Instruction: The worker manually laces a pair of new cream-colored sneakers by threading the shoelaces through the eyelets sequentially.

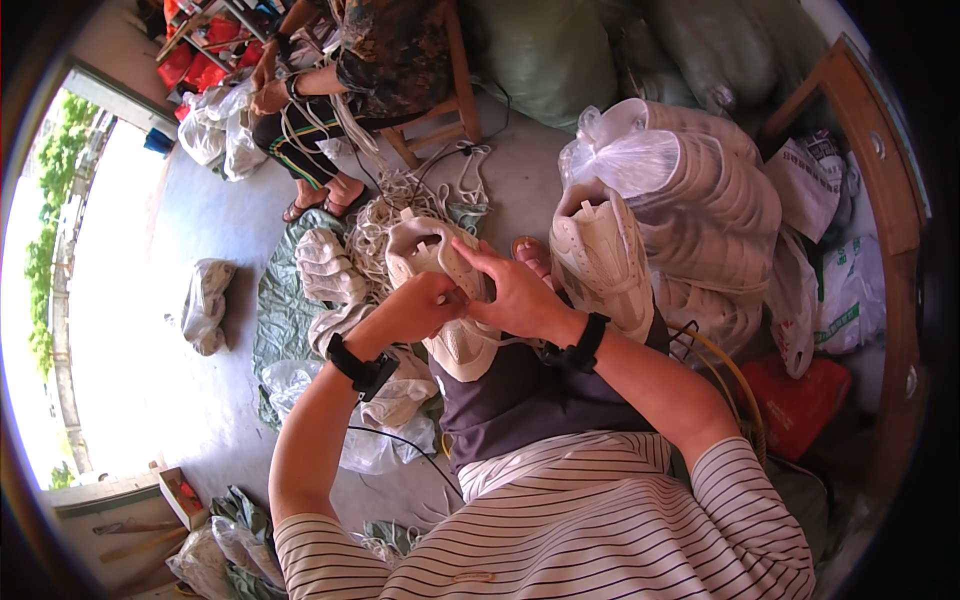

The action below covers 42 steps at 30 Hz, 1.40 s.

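Observation:
A cream sneaker (462,350) rests at my lap, toe toward me, with its collar opening away. My left hand (428,303) is closed over its front, fingers curled in a pinch; whatever they hold is too small or hidden to make out. Against the sneaker's right side lies my right hand (515,295), its fingers stretched out toward the collar and its thumb close to my left fingertips. A second cream sneaker (602,262) sits over my right knee, apart from both hands.
Shoe uppers (328,265) and a heap of laces (375,235) lie on a green sheet (275,340). Stacked uppers in clear plastic (700,190) stand at right, near a wooden frame (870,150). Another person (390,60) sits at the far left holding laces.

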Motion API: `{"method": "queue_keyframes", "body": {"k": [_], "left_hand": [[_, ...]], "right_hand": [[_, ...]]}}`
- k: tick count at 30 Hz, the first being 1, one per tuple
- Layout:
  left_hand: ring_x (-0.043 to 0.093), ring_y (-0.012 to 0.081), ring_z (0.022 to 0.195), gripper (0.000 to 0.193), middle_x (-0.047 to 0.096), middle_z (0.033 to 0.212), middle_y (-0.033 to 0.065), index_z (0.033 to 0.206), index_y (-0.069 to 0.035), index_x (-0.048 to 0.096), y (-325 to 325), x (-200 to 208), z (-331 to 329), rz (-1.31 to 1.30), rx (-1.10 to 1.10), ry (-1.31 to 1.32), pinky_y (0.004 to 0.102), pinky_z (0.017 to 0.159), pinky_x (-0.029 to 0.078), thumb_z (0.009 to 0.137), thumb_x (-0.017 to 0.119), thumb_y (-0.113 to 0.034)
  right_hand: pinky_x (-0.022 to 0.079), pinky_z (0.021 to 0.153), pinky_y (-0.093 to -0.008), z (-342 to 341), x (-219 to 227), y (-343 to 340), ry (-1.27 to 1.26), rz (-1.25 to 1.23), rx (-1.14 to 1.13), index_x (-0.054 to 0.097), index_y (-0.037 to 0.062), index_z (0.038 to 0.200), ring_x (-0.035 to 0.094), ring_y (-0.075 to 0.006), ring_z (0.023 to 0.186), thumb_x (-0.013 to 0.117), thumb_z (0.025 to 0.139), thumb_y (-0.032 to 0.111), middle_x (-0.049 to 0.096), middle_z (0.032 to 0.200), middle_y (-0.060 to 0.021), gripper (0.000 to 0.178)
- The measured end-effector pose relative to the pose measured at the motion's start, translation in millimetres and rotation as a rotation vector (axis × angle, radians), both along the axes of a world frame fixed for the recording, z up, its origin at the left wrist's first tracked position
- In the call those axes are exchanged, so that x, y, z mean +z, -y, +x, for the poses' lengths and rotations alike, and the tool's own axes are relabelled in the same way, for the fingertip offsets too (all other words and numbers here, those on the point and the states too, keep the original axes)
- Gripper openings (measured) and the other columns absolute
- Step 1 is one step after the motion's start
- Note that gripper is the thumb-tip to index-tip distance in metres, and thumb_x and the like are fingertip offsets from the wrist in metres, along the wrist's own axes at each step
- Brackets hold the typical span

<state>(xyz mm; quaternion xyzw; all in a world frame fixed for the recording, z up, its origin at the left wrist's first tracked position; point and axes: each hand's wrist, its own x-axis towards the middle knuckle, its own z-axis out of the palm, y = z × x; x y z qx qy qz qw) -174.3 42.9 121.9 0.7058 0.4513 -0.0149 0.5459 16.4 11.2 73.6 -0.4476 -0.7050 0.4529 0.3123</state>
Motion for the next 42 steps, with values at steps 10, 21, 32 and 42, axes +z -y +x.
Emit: {"method": "queue_keyframes", "body": {"k": [10, 21, 32, 42], "left_hand": [[0.052, 0.0090, 0.047, 0.019, 0.055, 0.057, 0.0017, 0.089, 0.002, 0.063, 16.2, -6.1, 1.4, 0.012, 0.266, 0.013, 0.0268, 0.045, 0.041, 0.094, 0.059, -0.016], [0.061, 0.0128, 0.062, 0.017, 0.063, 0.069, 0.0068, 0.098, -0.003, 0.065, 40.8, -20.3, -12.8, 0.230, 0.617, 0.182, 0.0296, 0.059, 0.047, 0.086, 0.066, -0.015], [0.053, 0.0055, 0.062, 0.014, 0.060, 0.076, -0.0008, 0.097, -0.001, 0.059, 35.0, -33.6, -18.8, 0.257, 0.526, 0.206, 0.0224, 0.057, 0.044, 0.088, 0.066, -0.008], [0.053, 0.0045, 0.066, 0.012, 0.061, 0.077, -0.0007, 0.096, -0.001, 0.061, 30.1, -30.6, -13.3, 0.437, 0.353, 0.057, 0.0220, 0.060, 0.044, 0.087, 0.065, -0.008]], "right_hand": [[0.049, 0.091, -0.0432, -3.6, -19.4, 0.8, 0.012, 0.146, -0.045, 0.036, 0.0031, 0.146, 0.060, -0.0445, 0.108, 0.071, 0.080, 0.035, 0.055, 0.122, -0.0359, 0.082], [0.045, 0.096, -0.0447, -6.3, -29.2, 7.7, 0.129, 0.368, -0.102, 0.033, -0.0008, 0.146, 0.056, -0.0450, 0.111, 0.068, 0.085, 0.027, 0.046, 0.131, -0.0369, 0.076], [0.045, 0.074, -0.0433, -9.7, -18.1, 34.7, 0.160, 0.198, -0.111, 0.057, 0.0019, 0.076, 0.057, -0.0344, 0.079, 0.067, 0.088, 0.022, 0.061, 0.077, -0.0144, 0.025], [0.046, 0.079, -0.0443, -8.3, -20.4, 31.0, 0.182, 0.242, -0.107, 0.057, 0.0012, 0.083, 0.056, -0.0361, 0.083, 0.062, 0.091, 0.022, 0.060, 0.082, -0.0160, 0.022]]}}
